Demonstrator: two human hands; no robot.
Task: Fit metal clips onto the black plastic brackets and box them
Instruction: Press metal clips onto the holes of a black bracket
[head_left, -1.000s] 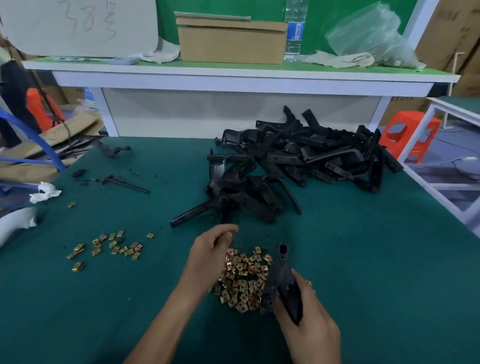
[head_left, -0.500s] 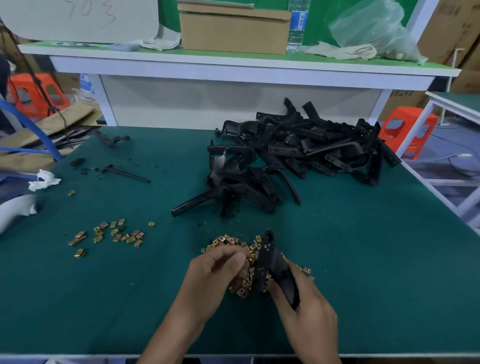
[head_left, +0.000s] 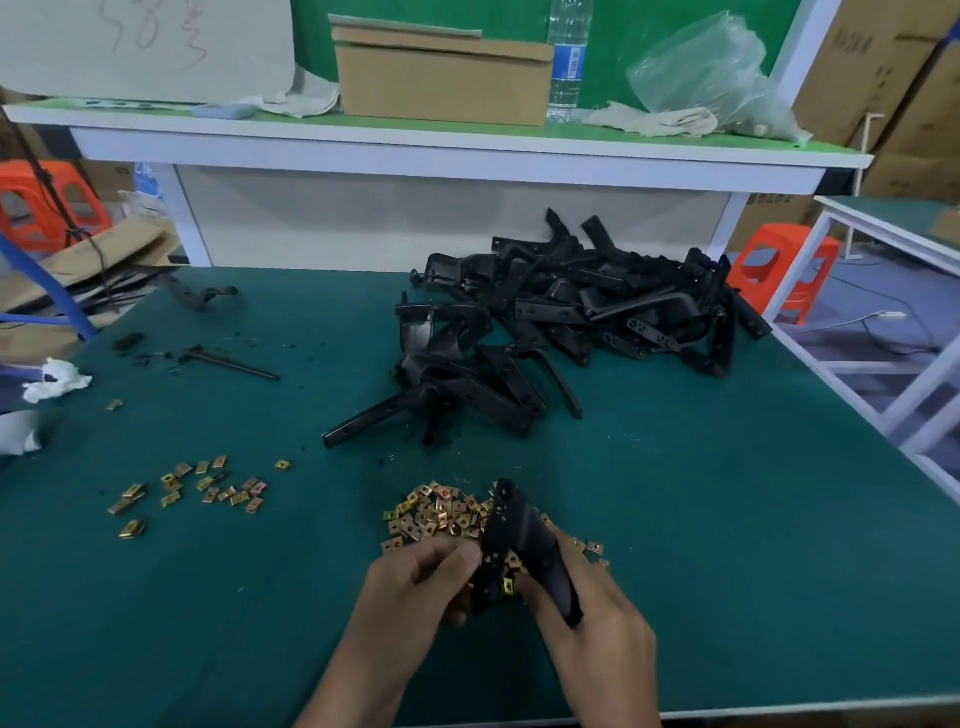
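From the head camera we see the right hand (head_left: 592, 629) wrapped round the near end of one black bracket (head_left: 519, 535). The bracket's long axis runs away from us, leaning slightly left, above the clip pile (head_left: 436, 514) on the green table (head_left: 727, 545). The left hand (head_left: 415, 587) sits just left of the bracket, fingers curled with their tips against its left edge. Whether they pinch a clip we cannot tell. One gold clip (head_left: 508, 586) shows at the bracket's near end, so we judge the push runs rightward, across the axis.
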